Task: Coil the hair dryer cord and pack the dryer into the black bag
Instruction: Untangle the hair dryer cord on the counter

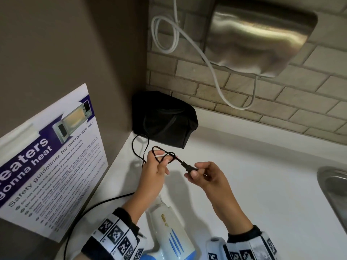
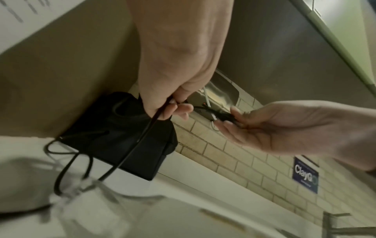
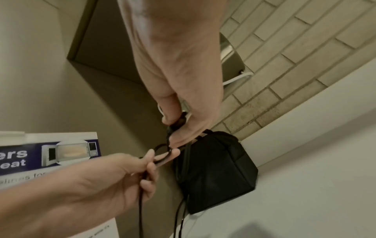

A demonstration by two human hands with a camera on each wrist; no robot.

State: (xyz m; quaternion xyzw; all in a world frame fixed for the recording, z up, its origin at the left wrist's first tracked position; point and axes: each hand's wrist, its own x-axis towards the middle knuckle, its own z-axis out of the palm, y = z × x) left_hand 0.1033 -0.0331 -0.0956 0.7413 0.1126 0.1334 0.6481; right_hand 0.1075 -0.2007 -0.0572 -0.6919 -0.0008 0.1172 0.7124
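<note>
A white and blue hair dryer (image 1: 171, 239) lies on the white counter (image 1: 262, 175) near the front edge, below my wrists. Its black cord (image 1: 139, 147) runs out to the left and loops up in front of the black bag (image 1: 163, 118), which sits in the back corner. My left hand (image 1: 156, 167) pinches small loops of the cord (image 3: 162, 153) between thumb and fingers. My right hand (image 1: 201, 173) pinches the black plug (image 1: 187, 166) at the cord's end, a short way right of the left hand. The plug (image 3: 179, 122) shows between thumb and forefinger in the right wrist view.
A microwave safety poster (image 1: 47, 162) leans against the left wall. A steel hand dryer (image 1: 259, 36) with a white cable (image 1: 187, 42) hangs on the brick wall above the counter. A steel sink (image 1: 334, 188) sits at the right edge.
</note>
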